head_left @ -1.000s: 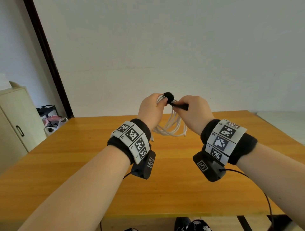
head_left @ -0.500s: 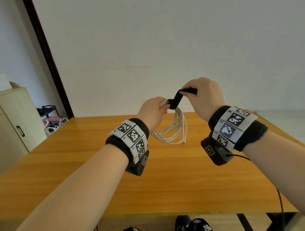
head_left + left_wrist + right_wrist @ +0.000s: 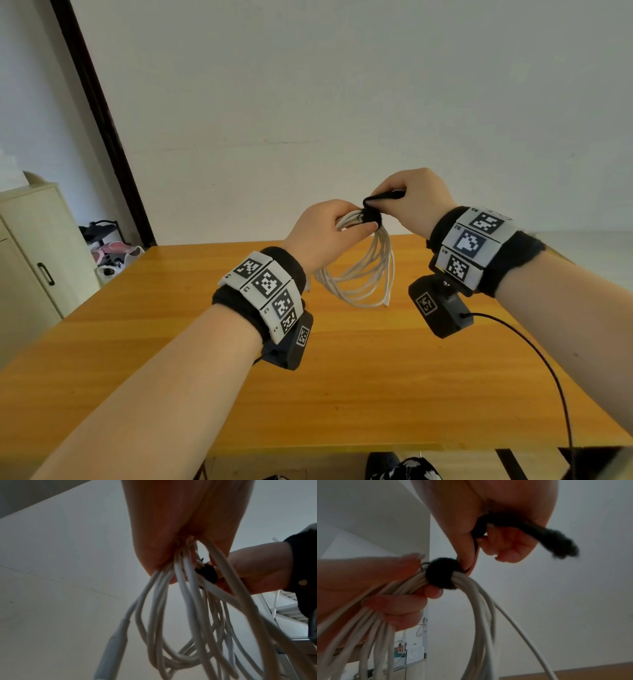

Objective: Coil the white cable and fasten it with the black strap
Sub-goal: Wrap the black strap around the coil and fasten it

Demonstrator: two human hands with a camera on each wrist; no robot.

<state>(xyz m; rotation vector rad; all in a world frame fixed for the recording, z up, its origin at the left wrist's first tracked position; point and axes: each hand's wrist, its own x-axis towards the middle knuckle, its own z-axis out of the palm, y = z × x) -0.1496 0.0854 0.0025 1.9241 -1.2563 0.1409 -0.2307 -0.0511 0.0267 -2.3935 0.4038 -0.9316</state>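
Note:
The white cable [image 3: 363,274] hangs in several loops above the table, bunched at the top in my left hand [image 3: 329,233]. My left hand's fingers curl round the bundle [image 3: 399,592] just beside the black strap [image 3: 371,216], which is wound round the loops [image 3: 441,573]. My right hand [image 3: 407,202] pinches the strap's free end [image 3: 387,196], held up and to the right; its fuzzy tail [image 3: 559,543] sticks out past the fingers. In the left wrist view the cable [image 3: 188,622] dangles below my left hand [image 3: 171,534], with a connector [image 3: 113,646] at the lower left.
The wooden table [image 3: 342,383] lies below the hands. A cream cabinet [image 3: 30,260] stands at the left, with a shoe rack [image 3: 109,250] beside it. A black wire [image 3: 534,356] runs from my right wrist camera across the table's right side.
My right hand first rose with the strap's end, then came down and left, closer to the bundle, laying the strap over it. My left hand kept holding the loops.

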